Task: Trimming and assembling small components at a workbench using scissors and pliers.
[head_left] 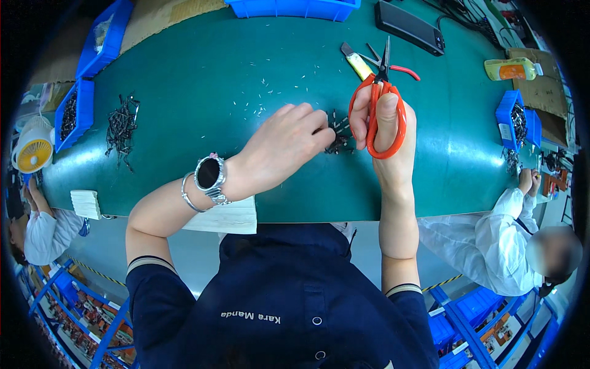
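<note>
My right hand (390, 123) grips a pair of scissors (382, 76) by its red loop handles, thumb through one loop. The narrow dark blades point away from me and look nearly closed. To its left, my left hand (286, 147) reaches across the green table with fingers curled in; what they pinch, if anything, is hidden. Its fingertips are beside a small heap of dark thin parts (339, 142), some with pale ends, lying between my two hands. A watch and a bangle are on my left wrist. Small white clippings (261, 98) are scattered beyond that hand.
A yellow-handled utility knife (356, 63) and red-handled pliers (404, 71) lie beyond the scissors, near a black device (410, 27). A larger dark heap (123, 128) lies left. Blue bins (86, 117) line the sides. Co-workers in white (485, 246) sit at both ends.
</note>
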The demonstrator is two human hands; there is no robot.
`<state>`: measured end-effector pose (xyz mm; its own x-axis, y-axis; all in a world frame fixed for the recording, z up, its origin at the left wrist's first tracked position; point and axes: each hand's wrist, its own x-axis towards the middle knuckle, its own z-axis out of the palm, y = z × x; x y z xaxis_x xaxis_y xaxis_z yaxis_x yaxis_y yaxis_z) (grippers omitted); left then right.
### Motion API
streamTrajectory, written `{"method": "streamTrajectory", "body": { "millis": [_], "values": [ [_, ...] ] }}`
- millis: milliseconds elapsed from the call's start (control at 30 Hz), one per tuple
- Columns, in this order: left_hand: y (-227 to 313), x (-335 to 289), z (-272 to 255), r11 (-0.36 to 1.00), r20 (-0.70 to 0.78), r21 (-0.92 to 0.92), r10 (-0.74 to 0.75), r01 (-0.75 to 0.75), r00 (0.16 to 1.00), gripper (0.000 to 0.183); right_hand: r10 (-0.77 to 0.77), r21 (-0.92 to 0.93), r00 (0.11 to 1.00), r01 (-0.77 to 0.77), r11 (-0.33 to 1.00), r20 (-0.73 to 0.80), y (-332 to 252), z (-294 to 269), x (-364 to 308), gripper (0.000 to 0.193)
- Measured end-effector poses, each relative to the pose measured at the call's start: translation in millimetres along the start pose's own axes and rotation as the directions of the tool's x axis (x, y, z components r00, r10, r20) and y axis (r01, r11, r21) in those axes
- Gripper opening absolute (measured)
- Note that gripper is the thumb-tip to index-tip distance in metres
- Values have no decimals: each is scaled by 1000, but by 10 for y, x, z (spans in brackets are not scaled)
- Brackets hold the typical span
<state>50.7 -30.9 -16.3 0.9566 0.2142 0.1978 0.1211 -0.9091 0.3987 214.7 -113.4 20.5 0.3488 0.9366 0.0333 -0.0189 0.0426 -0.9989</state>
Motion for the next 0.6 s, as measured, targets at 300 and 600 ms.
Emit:
{"method": "streamTrajectory", "body": {
  "millis": [300,600],
  "values": [
    [-98,-272,-402,493,-52,-811,-599,316,799,22,90,-12,976,-89,996,199,51,123,-90,49],
    [-303,-396,-398,33,44,-996,-648,85,760,16,308,-181,827,-251,951,471,74,363,-182,36]
  ]
}}
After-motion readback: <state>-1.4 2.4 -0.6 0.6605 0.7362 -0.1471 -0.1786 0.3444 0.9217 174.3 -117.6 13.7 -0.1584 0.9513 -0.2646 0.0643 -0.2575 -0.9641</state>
